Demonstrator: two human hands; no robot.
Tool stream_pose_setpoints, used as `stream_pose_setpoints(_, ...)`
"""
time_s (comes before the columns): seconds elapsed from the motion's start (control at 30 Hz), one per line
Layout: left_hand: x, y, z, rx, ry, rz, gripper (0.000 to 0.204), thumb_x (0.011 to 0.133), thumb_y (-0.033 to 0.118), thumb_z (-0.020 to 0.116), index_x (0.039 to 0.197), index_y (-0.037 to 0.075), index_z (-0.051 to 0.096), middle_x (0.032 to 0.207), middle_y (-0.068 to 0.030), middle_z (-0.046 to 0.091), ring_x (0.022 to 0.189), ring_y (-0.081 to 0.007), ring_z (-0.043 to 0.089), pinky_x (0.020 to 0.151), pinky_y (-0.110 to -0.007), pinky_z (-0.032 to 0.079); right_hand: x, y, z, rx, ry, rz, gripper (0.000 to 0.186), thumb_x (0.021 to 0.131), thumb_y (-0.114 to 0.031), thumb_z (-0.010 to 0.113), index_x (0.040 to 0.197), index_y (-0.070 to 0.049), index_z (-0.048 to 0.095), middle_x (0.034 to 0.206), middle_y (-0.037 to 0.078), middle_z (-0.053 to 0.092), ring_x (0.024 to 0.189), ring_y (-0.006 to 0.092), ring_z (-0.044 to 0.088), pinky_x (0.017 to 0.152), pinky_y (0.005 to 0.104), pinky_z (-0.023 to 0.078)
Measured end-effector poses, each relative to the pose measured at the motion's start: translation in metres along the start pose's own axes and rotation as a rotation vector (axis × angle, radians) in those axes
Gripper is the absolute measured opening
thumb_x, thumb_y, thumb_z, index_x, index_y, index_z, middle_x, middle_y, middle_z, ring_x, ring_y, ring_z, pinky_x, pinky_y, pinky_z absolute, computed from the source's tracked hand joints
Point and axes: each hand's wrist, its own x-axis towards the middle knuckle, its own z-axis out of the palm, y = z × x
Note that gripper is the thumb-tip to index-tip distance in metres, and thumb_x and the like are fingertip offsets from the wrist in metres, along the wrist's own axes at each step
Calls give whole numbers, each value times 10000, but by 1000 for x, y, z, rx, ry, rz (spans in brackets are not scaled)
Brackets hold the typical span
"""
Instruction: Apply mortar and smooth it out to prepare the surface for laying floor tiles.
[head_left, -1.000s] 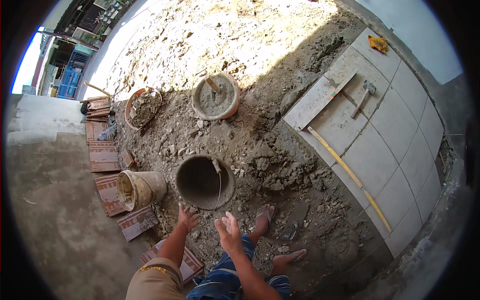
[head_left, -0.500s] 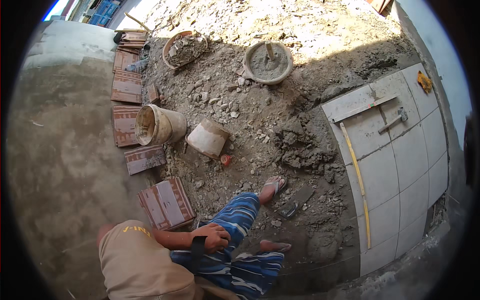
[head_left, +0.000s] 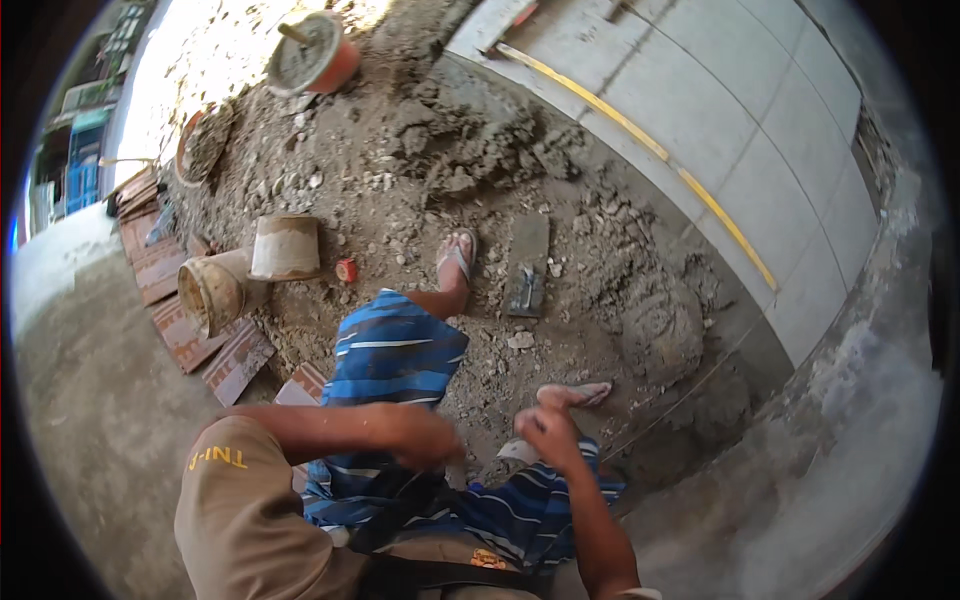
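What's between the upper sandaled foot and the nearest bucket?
In the head view, a small red object lies on stony soil between the foot and the bucket.

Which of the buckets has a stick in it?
The orange bucket, upper left: its stick pokes from grey mix; the two paler buckets show none.

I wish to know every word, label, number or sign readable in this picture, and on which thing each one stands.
Beige fabric sleeve: yellow printed letters, which I do not copy out.
Orange emblem on the beige fabric shirt front: too small to read.
Small red object on the brown soil: any marking is too small to read.
No other text is legible.
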Motion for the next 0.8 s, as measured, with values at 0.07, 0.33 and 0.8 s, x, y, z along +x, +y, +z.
stream_pose_setpoints(0.07,74,-28,-86,406,675,-131,365,896,246,682,1201,46,657,1144,-195,708,984,-382,717,821,-506,569,107,83,-3,121,396,110,395,1000,-376,615,1163,-19,665,967,122,720,921,265,705,834,392,534)
stream_pose_setpoints(0.33,197,-35,-159,244,697,-111,611,883,340,744,1396,72,549,1250,-194,664,1131,-412,656,928,-517,531,317,185,14,-98,750,205,601,911,-345,676,1413,-66,500,1273,227,597,1194,427,593,963,550,495)
stream_pose_setpoints(0.8,270,-9,-168,80,855,-120,565,923,320,753,1364,1,604,1287,-224,679,1139,-368,689,952,-449,550,-33,247,-209,-157,1043,254,548,910,-568,649,1081,-48,631,771,227,703,753,445,702,647,541,538)
